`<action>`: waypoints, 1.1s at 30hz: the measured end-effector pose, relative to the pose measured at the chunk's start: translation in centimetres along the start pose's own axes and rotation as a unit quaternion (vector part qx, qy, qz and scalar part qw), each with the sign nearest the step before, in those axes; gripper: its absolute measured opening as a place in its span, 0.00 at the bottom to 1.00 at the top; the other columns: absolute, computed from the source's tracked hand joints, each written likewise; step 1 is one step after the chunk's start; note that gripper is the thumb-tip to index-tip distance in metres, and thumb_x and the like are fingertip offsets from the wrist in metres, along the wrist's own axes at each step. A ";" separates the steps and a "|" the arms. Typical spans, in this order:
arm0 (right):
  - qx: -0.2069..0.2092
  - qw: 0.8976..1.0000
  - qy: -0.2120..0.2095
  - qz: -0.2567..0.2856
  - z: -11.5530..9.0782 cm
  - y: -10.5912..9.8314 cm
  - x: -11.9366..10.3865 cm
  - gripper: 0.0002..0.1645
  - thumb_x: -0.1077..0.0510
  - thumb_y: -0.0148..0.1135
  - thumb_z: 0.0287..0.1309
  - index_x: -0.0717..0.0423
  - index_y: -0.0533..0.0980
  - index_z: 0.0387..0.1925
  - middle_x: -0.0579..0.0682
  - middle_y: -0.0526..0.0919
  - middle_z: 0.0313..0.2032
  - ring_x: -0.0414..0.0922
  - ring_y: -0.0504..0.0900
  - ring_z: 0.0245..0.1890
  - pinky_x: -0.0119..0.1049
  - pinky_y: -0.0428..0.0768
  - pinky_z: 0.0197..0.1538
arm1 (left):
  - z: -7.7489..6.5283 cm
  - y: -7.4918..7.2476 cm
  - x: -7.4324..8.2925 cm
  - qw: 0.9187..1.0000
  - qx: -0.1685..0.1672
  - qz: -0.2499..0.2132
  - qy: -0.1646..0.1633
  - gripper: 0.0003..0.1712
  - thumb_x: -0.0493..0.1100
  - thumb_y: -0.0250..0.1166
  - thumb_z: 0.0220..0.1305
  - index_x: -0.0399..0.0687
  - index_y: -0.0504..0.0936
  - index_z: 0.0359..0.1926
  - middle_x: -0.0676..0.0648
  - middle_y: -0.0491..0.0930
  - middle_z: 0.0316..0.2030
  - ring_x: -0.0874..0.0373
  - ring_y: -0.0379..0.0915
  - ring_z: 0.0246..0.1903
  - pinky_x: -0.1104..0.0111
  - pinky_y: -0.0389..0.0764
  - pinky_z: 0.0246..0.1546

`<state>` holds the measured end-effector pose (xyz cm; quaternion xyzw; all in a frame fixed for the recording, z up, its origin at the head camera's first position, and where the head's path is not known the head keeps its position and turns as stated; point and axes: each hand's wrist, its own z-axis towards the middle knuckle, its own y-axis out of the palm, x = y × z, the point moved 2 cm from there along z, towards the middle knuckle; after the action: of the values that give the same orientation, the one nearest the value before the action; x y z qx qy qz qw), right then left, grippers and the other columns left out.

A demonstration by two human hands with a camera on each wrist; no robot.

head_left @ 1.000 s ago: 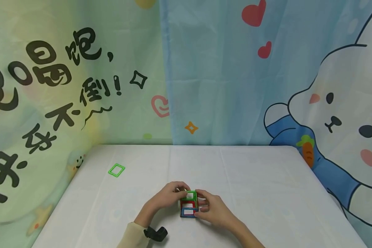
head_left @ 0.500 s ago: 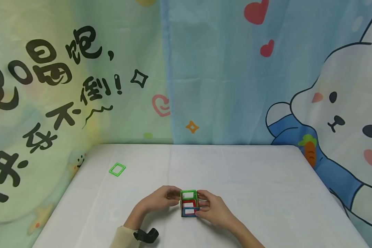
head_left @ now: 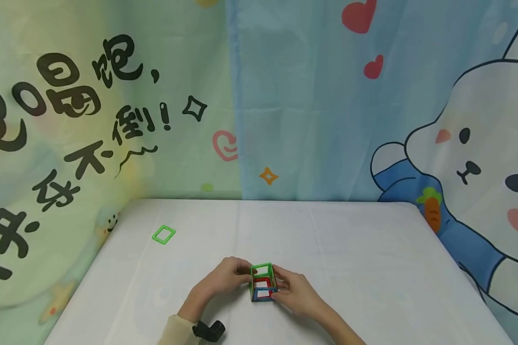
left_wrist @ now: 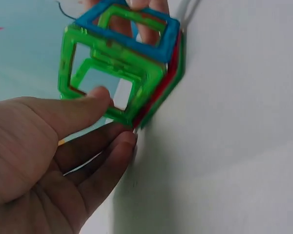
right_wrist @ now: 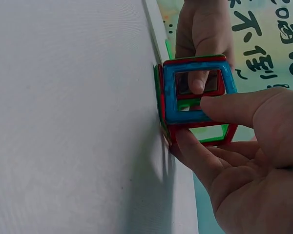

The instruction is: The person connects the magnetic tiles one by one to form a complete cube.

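Note:
A small cube of magnetic tiles (head_left: 264,289), open square frames in blue, green and red, stands between both hands near the table's front. My left hand (head_left: 226,277) is at its left side; in the left wrist view the thumb lies on a green tile (left_wrist: 66,63) with the fingers curled behind it. From the right, my right hand (head_left: 300,294) grips the cube. Its thumb presses the blue tile (right_wrist: 170,97) in the right wrist view, and its fingers lie along a red tile (right_wrist: 210,125). The hands partly hide the cube's sides.
A single green square tile (head_left: 170,237) lies flat toward the table's back left. The white table (head_left: 354,249) ends at a printed curtain (head_left: 293,143) behind. A black strap device (head_left: 209,330) sits on the left wrist.
My left hand has left the cube's top, drawn slightly left, and come back to its left side. The green top has shifted slightly. My right hand keeps its grip.

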<state>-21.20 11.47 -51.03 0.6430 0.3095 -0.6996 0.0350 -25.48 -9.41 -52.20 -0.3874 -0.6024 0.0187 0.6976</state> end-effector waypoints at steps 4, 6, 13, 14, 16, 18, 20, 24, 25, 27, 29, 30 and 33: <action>-0.004 1.000 -0.003 -0.007 0.0 0.0 0.0 0.40 0.76 0.63 0.54 0.77 0.57 0.66 0.74 0.67 0.61 0.63 0.74 0.56 0.34 0.78 0.49 | -0.2 -0.3 0.0 1.000 0.000 0.016 0.003 0.05 0.36 0.66 0.63 0.42 0.85 0.39 0.55 0.82 0.32 0.66 0.75 0.31 0.71 0.77 0.34; -0.001 1.000 -0.006 -0.019 0.0 0.0 0.0 0.39 0.75 0.63 0.55 0.75 0.59 0.66 0.73 0.68 0.61 0.63 0.75 0.56 0.33 0.79 0.48 | -0.2 -0.3 -0.1 1.000 -0.003 0.016 0.004 0.04 0.37 0.67 0.62 0.42 0.85 0.38 0.56 0.82 0.30 0.66 0.74 0.30 0.71 0.76 0.33; 0.049 0.992 -0.011 -0.113 -0.2 -0.8 -0.2 0.31 0.72 0.66 0.53 0.68 0.69 0.59 0.66 0.76 0.55 0.57 0.81 0.48 0.38 0.81 0.44 | -0.4 -0.5 0.1 1.000 -0.031 -0.005 0.001 0.06 0.37 0.73 0.54 0.44 0.85 0.34 0.56 0.80 0.23 0.66 0.71 0.23 0.73 0.72 0.24; 0.044 0.991 -0.014 -0.123 -0.2 -0.8 -0.3 0.32 0.70 0.67 0.52 0.68 0.68 0.60 0.65 0.76 0.55 0.56 0.80 0.48 0.39 0.81 0.43 | -0.4 -0.5 0.0 0.999 -0.037 -0.009 -0.003 0.09 0.37 0.74 0.53 0.43 0.85 0.36 0.56 0.80 0.22 0.66 0.72 0.22 0.73 0.72 0.24; 0.026 0.990 -0.019 -0.138 -0.3 -0.8 -0.4 0.36 0.64 0.71 0.52 0.66 0.67 0.61 0.63 0.75 0.56 0.54 0.79 0.47 0.41 0.80 0.42 | -0.5 -0.4 0.0 0.999 -0.049 -0.019 -0.010 0.18 0.36 0.76 0.51 0.42 0.82 0.44 0.55 0.80 0.22 0.65 0.73 0.22 0.73 0.73 0.24; 0.010 0.989 -0.024 -0.146 -0.4 -0.7 -0.7 0.41 0.55 0.74 0.51 0.66 0.66 0.62 0.61 0.76 0.56 0.51 0.79 0.46 0.41 0.79 0.41 | -0.5 -0.4 -0.1 0.998 -0.058 -0.020 -0.005 0.30 0.36 0.77 0.49 0.43 0.77 0.54 0.55 0.80 0.23 0.65 0.74 0.22 0.73 0.74 0.25; 0.007 0.988 -0.027 -0.152 -0.4 -0.4 -0.8 0.45 0.48 0.75 0.49 0.65 0.66 0.62 0.58 0.77 0.54 0.48 0.78 0.46 0.40 0.79 0.42 | -0.5 -0.3 -0.1 0.998 -0.066 -0.017 0.005 0.40 0.35 0.78 0.48 0.45 0.71 0.63 0.55 0.80 0.23 0.65 0.74 0.22 0.73 0.75 0.26; 0.010 0.989 -0.030 -0.144 -0.3 -0.1 -0.8 0.43 0.52 0.74 0.50 0.66 0.65 0.62 0.57 0.77 0.52 0.51 0.79 0.48 0.43 0.80 0.46 | -0.3 0.0 0.0 0.996 -0.080 -0.016 0.028 0.45 0.34 0.78 0.47 0.48 0.69 0.66 0.55 0.79 0.22 0.65 0.74 0.22 0.73 0.75 0.25; 0.011 0.990 -0.030 -0.137 -0.3 0.0 -0.7 0.43 0.55 0.74 0.50 0.66 0.64 0.63 0.58 0.76 0.54 0.53 0.79 0.50 0.44 0.80 0.47 | -0.3 0.1 0.0 0.996 -0.082 -0.018 0.029 0.43 0.35 0.78 0.47 0.48 0.71 0.65 0.55 0.79 0.22 0.65 0.74 0.22 0.73 0.75 0.25; 0.015 0.992 -0.036 -0.119 -0.3 -0.1 -0.6 0.42 0.61 0.73 0.50 0.66 0.62 0.64 0.60 0.74 0.56 0.58 0.77 0.53 0.46 0.79 0.50 | -0.2 0.2 -0.1 0.996 -0.079 -0.020 0.031 0.39 0.36 0.79 0.46 0.49 0.74 0.61 0.55 0.79 0.24 0.65 0.74 0.23 0.73 0.76 0.25; 0.027 0.993 -0.054 -0.104 -0.2 -0.2 -0.6 0.38 0.66 0.71 0.49 0.63 0.65 0.61 0.64 0.70 0.60 0.62 0.73 0.57 0.48 0.78 0.51 | -0.1 0.3 -0.1 0.997 -0.069 -0.010 0.032 0.37 0.38 0.79 0.46 0.49 0.75 0.59 0.56 0.79 0.29 0.65 0.74 0.26 0.73 0.76 0.28; 0.032 0.993 -0.065 -0.093 -0.2 -0.3 -0.5 0.33 0.68 0.71 0.50 0.62 0.68 0.58 0.65 0.68 0.61 0.64 0.72 0.57 0.48 0.78 0.51 | 0.0 0.3 -0.1 0.998 -0.061 -0.003 0.032 0.36 0.40 0.80 0.46 0.48 0.76 0.58 0.57 0.79 0.32 0.65 0.74 0.28 0.73 0.77 0.30; 0.037 0.991 -0.108 -0.072 -0.1 -0.4 -0.4 0.18 0.68 0.70 0.53 0.56 0.77 0.45 0.69 0.64 0.64 0.68 0.70 0.58 0.47 0.79 0.50 | 0.1 0.4 -0.2 0.999 -0.041 0.019 0.029 0.36 0.43 0.80 0.45 0.47 0.77 0.57 0.59 0.77 0.39 0.66 0.73 0.32 0.73 0.77 0.34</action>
<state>-21.18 11.68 -50.48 0.5401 0.3233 -0.7770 -0.0064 -25.45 -9.20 -52.60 -0.4276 -0.5743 -0.0038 0.6981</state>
